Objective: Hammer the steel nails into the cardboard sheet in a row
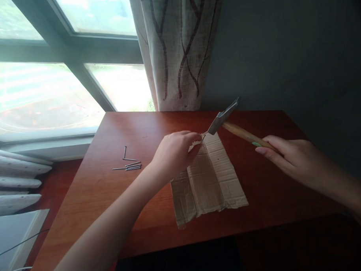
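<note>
My left hand (pixel 180 149) is closed, pinching a nail (pixel 203 139) between thumb and fingers above a piece of corrugated cardboard (pixel 208 180). My right hand (pixel 289 153) grips the wooden handle of a claw hammer (pixel 242 135). The hammer's metal head is tilted, its striking face right at the top of the nail; whether they touch I cannot tell. Part of the cardboard's far end is hidden behind my left hand, and so is the nail's lower end. Left of my left forearm, several loose nails (pixel 133 165) lie on the table.
The reddish-brown wooden table (pixel 273 182) carries the cardboard. A large window (pixel 66 88) stands at the left, and a patterned curtain (pixel 183 52) hangs behind the table's far edge. A dark wall (pixel 284 56) rises at the right. Cables (pixel 19 240) run at the lower left.
</note>
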`<state>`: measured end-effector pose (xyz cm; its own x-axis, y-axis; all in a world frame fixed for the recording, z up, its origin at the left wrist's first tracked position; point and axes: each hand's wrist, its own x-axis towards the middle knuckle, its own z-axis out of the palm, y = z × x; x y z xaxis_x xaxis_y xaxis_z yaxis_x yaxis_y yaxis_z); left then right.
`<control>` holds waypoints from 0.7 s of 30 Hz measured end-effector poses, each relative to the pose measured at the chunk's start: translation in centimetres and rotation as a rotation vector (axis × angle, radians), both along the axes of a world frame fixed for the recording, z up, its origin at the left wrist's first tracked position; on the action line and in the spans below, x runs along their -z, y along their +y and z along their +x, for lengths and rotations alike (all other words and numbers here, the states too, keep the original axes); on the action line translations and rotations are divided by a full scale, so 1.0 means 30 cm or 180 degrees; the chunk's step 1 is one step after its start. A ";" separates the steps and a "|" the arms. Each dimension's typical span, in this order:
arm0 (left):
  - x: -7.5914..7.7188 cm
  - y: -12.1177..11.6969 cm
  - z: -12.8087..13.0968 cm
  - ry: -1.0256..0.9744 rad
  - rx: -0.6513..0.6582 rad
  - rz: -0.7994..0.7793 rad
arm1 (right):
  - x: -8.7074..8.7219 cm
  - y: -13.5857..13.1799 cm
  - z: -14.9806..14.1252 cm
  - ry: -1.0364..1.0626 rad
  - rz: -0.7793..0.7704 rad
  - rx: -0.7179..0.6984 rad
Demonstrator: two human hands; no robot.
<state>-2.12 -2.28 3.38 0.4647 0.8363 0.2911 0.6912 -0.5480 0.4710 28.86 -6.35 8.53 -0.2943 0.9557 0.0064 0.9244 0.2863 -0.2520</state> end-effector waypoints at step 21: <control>0.147 -0.175 -0.044 -0.0285 0.0594 0.0196 | 0.019 -0.024 -0.037 0.0123 0.0181 -0.0072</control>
<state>-3.45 -7.55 -1.02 0.5797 0.7176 0.3860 0.5319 -0.6921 0.4878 27.74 -7.06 7.97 -0.3142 0.9466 0.0722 0.9074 0.3217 -0.2702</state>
